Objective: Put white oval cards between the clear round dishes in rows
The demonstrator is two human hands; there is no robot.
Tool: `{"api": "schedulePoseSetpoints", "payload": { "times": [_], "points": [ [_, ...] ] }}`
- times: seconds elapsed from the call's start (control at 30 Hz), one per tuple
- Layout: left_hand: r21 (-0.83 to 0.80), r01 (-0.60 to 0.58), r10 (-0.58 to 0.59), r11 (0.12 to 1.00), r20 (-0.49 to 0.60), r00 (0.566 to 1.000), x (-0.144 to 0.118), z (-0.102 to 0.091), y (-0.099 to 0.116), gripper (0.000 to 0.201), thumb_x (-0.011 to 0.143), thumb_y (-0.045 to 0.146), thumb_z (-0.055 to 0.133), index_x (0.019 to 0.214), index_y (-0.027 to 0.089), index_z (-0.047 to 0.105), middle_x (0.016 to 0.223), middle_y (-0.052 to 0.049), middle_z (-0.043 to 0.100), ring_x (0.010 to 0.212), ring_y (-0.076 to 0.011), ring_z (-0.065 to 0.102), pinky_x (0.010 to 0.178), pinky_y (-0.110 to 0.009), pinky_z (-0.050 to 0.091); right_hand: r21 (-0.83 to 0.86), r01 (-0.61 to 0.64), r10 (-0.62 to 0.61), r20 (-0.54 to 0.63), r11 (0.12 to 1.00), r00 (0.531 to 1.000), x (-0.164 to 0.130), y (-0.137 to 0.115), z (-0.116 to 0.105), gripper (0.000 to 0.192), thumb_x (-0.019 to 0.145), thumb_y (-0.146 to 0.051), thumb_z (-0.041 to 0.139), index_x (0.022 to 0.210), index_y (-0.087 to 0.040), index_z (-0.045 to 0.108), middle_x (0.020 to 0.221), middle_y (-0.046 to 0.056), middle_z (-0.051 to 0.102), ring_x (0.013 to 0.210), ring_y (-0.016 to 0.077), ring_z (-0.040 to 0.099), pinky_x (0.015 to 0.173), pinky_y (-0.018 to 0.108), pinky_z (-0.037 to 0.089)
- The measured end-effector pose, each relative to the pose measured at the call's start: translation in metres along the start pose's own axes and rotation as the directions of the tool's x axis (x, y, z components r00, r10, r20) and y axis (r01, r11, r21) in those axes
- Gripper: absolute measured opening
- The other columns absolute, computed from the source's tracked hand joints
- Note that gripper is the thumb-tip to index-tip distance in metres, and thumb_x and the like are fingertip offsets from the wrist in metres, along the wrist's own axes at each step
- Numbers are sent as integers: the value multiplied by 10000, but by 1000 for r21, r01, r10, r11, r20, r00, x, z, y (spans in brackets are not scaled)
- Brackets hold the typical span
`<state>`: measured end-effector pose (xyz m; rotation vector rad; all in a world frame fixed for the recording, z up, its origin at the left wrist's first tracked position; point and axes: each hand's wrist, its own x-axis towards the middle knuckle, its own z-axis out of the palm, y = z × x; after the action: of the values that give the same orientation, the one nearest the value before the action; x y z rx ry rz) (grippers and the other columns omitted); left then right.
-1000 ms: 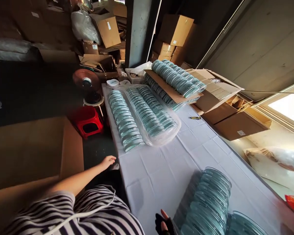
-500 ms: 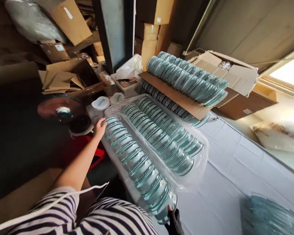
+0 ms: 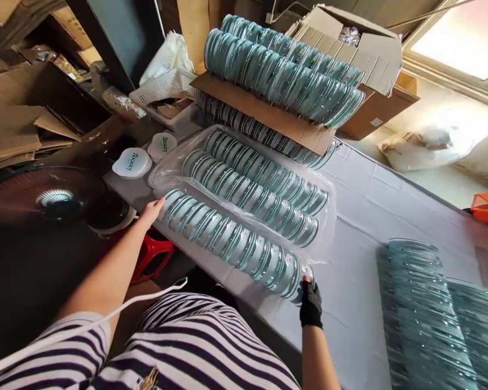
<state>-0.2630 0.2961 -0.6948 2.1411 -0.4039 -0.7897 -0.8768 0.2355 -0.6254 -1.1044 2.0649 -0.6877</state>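
A row of round, greenish glass lids [image 3: 231, 244] lies on edge along the near side of the table. My bare left hand [image 3: 151, 211] is closed about the row's far left end, its fingertips partly hidden there. At the opposite end, my right hand [image 3: 310, 295], in a black fingerless glove, grips the end glass lid [image 3: 308, 272], with the thumb on its face. A slight gap shows between that lid and the others. Two more rows of lids [image 3: 252, 189] rest behind in clear plastic wrapping [image 3: 329, 216].
A cardboard sheet [image 3: 264, 116] bears further lid rows, with more beneath. More stacked lids [image 3: 423, 303] stand at the right. White round items [image 3: 132, 162] and a white basket [image 3: 166, 86] are at the left. A fan [image 3: 44, 197] and red stool [image 3: 154, 254] flank the table.
The view has swung right and down, bringing the right-hand stacks into sight. Both hands stay at the row's ends; the end lid by my right hand now stands slightly apart.
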Motion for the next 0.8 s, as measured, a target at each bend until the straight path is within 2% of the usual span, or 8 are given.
{"api": "schedulePoseSetpoints", "payload": {
  "times": [0.1, 0.17, 0.23, 0.37, 0.47, 0.57, 0.67, 0.8],
  "points": [
    [-33, -35, 38, 999, 95, 995, -3, 0, 1, 445, 702, 615, 588, 735, 174, 640, 736, -52, 666, 820, -246, 617, 752, -332, 490, -187, -56, 44, -65, 981, 997, 18, -12, -13, 735, 666, -647, 527, 1170, -119, 619, 1112, 194, 664, 995, 322, 615, 855, 412, 477],
    [-61, -55, 64, 997, 162, 985, 0, 2, 6, 474, 670, 634, 608, 747, 167, 636, 727, -54, 663, 789, -244, 622, 718, -339, 502, -363, 18, -102, -213, 932, 972, 15, -33, -15, 702, 688, -593, 544, 1196, -114, 618, 1170, 226, 634, 1056, 352, 580, 886, 441, 444],
    [-103, -86, 107, 991, 219, 970, 6, 6, 12, 475, 668, 612, 623, 820, 162, 650, 812, -68, 691, 851, -251, 638, 766, -354, 517, -476, 179, -303, -198, 861, 932, 0, -66, 1, 546, 742, -520, 536, 1103, -134, 673, 1101, 207, 662, 1032, 333, 587, 877, 419, 439],
    [-207, -149, 212, 967, 332, 919, 18, 26, 18, 457, 787, 538, 539, 1032, 175, 668, 1119, -94, 699, 1116, -255, 609, 980, -370, 473, -504, 536, -419, 335, 677, 844, -58, -166, 106, 279, 837, -339, 510, 871, -167, 726, 916, 134, 714, 875, 237, 634, 785, 311, 447],
    [-266, -148, 251, 953, 409, 878, 19, 41, 12, 468, 849, 514, 479, 1119, 178, 661, 1231, -95, 666, 1222, -256, 560, 1072, -371, 416, -527, 740, -329, 672, 417, 664, -99, -245, 222, 312, 908, -320, 481, 972, -160, 740, 1009, 135, 714, 933, 227, 646, 787, 294, 447],
    [-342, -123, 277, 932, 448, 850, 16, 51, 4, 495, 881, 519, 465, 1218, 192, 623, 1331, -90, 612, 1307, -259, 501, 1132, -379, 359, -437, 878, -217, 854, 195, 473, -121, -299, 316, 366, 960, -299, 420, 1138, -155, 705, 1128, 145, 693, 986, 238, 650, 824, 319, 470],
    [-374, -97, 278, 922, 469, 839, 13, 57, -2, 497, 896, 506, 481, 1278, 206, 590, 1396, -88, 560, 1376, -256, 428, 1171, -388, 309, -384, 913, -164, 900, 139, 404, -127, -324, 365, 331, 936, -188, 452, 1131, -89, 700, 1151, 189, 681, 1058, 276, 635, 892, 387, 473],
    [-371, -90, 272, 924, 474, 838, 11, 63, -6, 477, 922, 460, 472, 1300, 188, 573, 1417, -99, 534, 1395, -238, 399, 1201, -393, 259, -334, 938, -131, 930, 93, 344, -124, -334, 384, 275, 900, -115, 501, 1049, -16, 710, 1115, 220, 687, 1122, 320, 613, 945, 475, 453]
  ]
}}
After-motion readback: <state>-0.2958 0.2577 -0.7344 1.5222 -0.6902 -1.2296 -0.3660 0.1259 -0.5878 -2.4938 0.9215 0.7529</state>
